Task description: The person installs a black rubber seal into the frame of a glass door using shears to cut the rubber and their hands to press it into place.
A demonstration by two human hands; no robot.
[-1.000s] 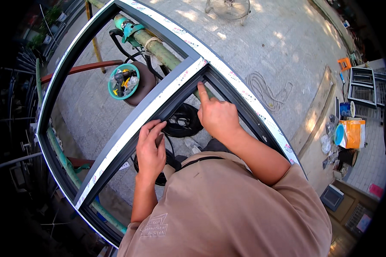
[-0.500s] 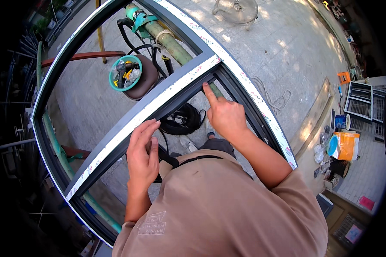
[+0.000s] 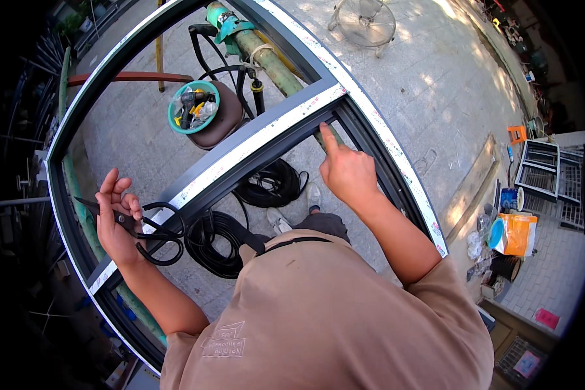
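Note:
A large window frame [image 3: 257, 138], dark grey with white printed film on its faces, lies across the view in front of me. My right hand [image 3: 350, 172] is at the inner corner beside the crossbar. Its index finger is stretched out, with the tip against the black inner edge; the other fingers are curled, and I see nothing held. My left hand [image 3: 118, 224] is over the crossbar's left part, closed loosely on a pair of scissors [image 3: 164, 239] with black loop handles. The blade sticks out left, past the thumb. Beneath the frame lie black coils [image 3: 216, 246] of strip or cable.
A teal basin [image 3: 194, 107] with a power tool and bits in it rests on a brown round seat [image 3: 226, 123]. A green pole [image 3: 266, 62] runs below the frame. A fan [image 3: 365, 23] stands far off; an orange-and-white bag [image 3: 519, 234] lies right.
My left hand has swung left along the crossbar, and scissors now show in it. The right index finger stays at the inner corner. The view has shifted slightly.

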